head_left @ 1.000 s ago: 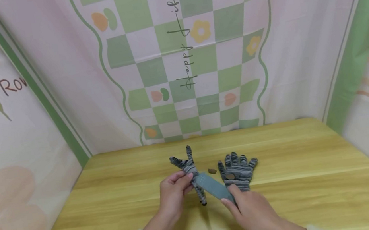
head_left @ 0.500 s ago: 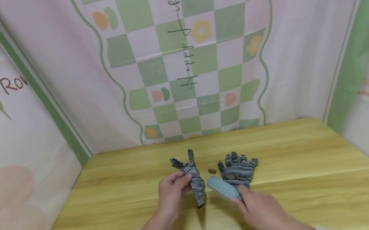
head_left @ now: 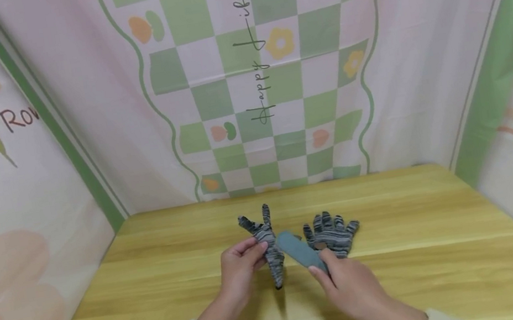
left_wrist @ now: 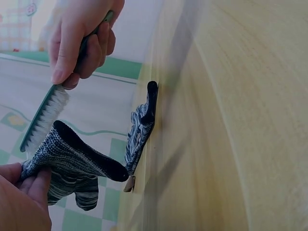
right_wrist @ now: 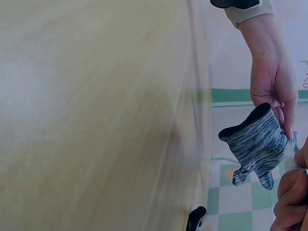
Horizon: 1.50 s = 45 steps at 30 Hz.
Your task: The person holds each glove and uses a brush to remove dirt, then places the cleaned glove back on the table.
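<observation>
My left hand pinches a grey-and-black striped knit glove above the table, its fingers upward and dark cuff downward. In my right hand is a brush with a blue-green back; the left wrist view shows its white bristles facing the glove. Brush tip and glove meet or nearly meet; I cannot tell whether they touch. A matching glove lies flat to the right, fingers away from me, with a brown patch or piece on it. The right wrist view shows the held glove too.
The wooden table runs back to a checked green-and-white curtain. Curtains also hang at both sides. A small brown piece lies beside the flat glove, mostly behind the brush in the head view.
The brush has drawn off the held glove to the right and down, its bristles turning up into view, then swung back to the glove's side. The left hand has barely moved.
</observation>
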### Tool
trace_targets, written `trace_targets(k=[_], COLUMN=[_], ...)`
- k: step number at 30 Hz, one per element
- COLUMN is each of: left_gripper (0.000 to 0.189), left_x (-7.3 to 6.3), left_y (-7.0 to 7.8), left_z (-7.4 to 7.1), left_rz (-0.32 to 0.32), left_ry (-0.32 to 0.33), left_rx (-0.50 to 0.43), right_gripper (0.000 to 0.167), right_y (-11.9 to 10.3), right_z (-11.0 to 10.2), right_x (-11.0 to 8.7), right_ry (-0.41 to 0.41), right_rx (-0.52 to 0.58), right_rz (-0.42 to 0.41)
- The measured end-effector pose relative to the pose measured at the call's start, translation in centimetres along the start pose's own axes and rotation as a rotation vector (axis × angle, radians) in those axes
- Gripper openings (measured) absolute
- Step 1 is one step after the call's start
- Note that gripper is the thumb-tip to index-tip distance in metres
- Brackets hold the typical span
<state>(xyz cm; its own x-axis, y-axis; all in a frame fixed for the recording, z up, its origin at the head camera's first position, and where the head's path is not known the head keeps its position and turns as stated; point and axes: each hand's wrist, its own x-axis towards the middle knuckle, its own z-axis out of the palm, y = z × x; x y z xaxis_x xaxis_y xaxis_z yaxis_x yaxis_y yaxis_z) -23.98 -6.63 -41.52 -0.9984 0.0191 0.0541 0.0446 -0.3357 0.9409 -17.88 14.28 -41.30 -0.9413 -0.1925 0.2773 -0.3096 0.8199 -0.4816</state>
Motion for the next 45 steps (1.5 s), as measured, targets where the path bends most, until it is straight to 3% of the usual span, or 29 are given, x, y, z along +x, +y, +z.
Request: trace_targets(k=[11, 17, 36, 45], left_gripper=[0.025, 0.027, 0.033, 0.033], left_x=[-0.1, -0.1, -0.3, 0.0], left_y=[0.0, 0.1, 0.6, 1.2], left_z=[0.0, 0.1, -0.1, 0.0], left_rz=[-0.006, -0.006, -0.017, -0.01], left_ry=[-0.034, -0.012, 0.007, 0.033], left_rx=[0.035, 0.059, 0.011, -0.036], right_gripper=[0.013, 0.015, 0.016, 0.016], right_y=[-0.6, -0.6, -0.3, 0.4], right_z=[0.3, 0.6, 1.0, 1.0], right_x=[0.1, 0.0, -0.7, -0.9], right_ry=[-0.002, -0.013, -0.028, -0.109], right_rx=[0.067, 0.053, 0.018, 0.002], right_rz=[0.014, -0.004, -0.016, 0.057])
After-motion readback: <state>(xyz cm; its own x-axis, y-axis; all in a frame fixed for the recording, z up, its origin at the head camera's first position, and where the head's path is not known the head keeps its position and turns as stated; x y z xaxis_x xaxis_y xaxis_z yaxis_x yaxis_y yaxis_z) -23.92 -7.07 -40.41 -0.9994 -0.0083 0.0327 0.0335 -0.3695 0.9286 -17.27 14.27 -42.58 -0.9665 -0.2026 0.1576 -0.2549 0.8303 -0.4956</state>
